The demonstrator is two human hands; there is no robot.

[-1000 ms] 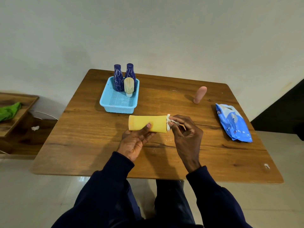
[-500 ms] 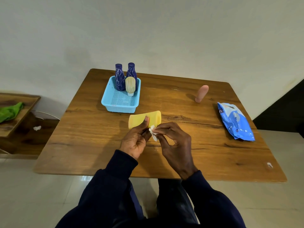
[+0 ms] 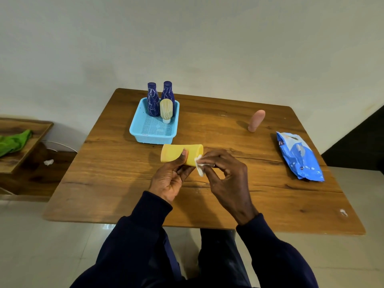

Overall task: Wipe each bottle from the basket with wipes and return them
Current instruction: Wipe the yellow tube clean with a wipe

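My left hand (image 3: pixel 168 181) grips a yellow bottle (image 3: pixel 176 153) held sideways above the table, thumb on its side. My right hand (image 3: pixel 225 179) pinches a small white wipe (image 3: pixel 200 165) against the bottle's right end. Behind them stands a light blue basket (image 3: pixel 153 136) holding two dark blue bottles (image 3: pixel 152 100) (image 3: pixel 168 91) and a cream bottle (image 3: pixel 166 110) standing on its white cap. A pink bottle (image 3: pixel 256 120) stands on the table at the right rear.
A blue pack of wipes (image 3: pixel 299 156) lies near the wooden table's (image 3: pixel 108 183) right edge. A white scrap (image 3: pixel 343 212) sits at the front right corner. To the left is a low wooden shelf (image 3: pixel 22 150) with a green cloth (image 3: pixel 12 142).
The bottle has turned in my left hand, its right end tipped toward me. My right hand with the wipe moved from the cap end down and left, then back to the bottle's right end.
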